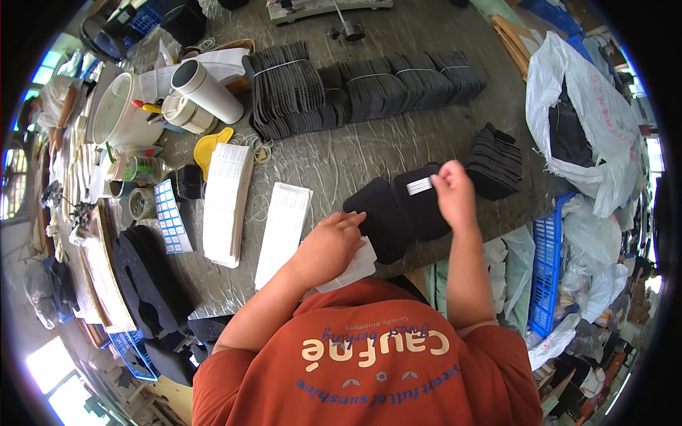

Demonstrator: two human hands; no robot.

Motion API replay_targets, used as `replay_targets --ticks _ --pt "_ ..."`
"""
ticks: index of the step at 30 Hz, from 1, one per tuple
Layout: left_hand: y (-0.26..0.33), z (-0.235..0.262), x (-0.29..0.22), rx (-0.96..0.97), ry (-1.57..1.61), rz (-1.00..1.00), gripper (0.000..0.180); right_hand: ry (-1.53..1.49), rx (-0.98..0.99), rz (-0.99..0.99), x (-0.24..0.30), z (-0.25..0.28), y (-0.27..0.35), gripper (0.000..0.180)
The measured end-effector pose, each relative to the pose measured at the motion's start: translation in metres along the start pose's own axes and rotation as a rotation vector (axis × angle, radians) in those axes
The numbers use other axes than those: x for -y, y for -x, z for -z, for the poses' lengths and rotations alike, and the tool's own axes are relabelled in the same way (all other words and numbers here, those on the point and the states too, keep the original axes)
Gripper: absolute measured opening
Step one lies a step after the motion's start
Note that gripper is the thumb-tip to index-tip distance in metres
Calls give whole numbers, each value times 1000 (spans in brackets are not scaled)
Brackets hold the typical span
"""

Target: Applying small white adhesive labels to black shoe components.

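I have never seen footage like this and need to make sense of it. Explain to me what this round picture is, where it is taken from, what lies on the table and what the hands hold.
There is no machine here: a person in an orange shirt wears a wide-angle camera on the head, looking down, so edges bend near the rim. The left hand holds white paper slips and touches a stack of black flat pieces at the near edge of the grey table. The right hand pinches a small white label over that stack. Further back lie banded bundles of black pieces, a loose black pile, two stacks of printed sheets, white cylinders and a white bucket.
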State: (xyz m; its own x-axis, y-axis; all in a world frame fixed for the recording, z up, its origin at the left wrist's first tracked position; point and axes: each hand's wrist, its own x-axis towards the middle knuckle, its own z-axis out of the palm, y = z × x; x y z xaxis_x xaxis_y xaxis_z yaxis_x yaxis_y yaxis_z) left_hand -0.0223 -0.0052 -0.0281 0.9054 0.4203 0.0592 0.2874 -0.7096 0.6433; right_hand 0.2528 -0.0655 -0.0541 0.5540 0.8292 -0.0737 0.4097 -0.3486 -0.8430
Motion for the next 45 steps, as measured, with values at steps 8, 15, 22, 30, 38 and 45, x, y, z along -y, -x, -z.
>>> replay_targets --ticks 8,15,22,30,38,45 --pt "-11 8 -3 -199 236 277 13 -76 415 145 49 -22 54 11" --pt "-9 17 -4 -64 -19 476 12 -149 372 135 65 -34 54 6" --pt "-6 3 -5 -20 10 36 15 -72 294 25 46 -57 30 7" --pt "-5 2 -2 15 -10 21 15 9 266 32 43 -65 29 7" --pt "-13 -2 -3 36 -138 -31 16 87 232 93 46 -66 30 7" --pt "-24 -6 -5 104 -258 -7 16 207 -50 257 39 -71 29 28"
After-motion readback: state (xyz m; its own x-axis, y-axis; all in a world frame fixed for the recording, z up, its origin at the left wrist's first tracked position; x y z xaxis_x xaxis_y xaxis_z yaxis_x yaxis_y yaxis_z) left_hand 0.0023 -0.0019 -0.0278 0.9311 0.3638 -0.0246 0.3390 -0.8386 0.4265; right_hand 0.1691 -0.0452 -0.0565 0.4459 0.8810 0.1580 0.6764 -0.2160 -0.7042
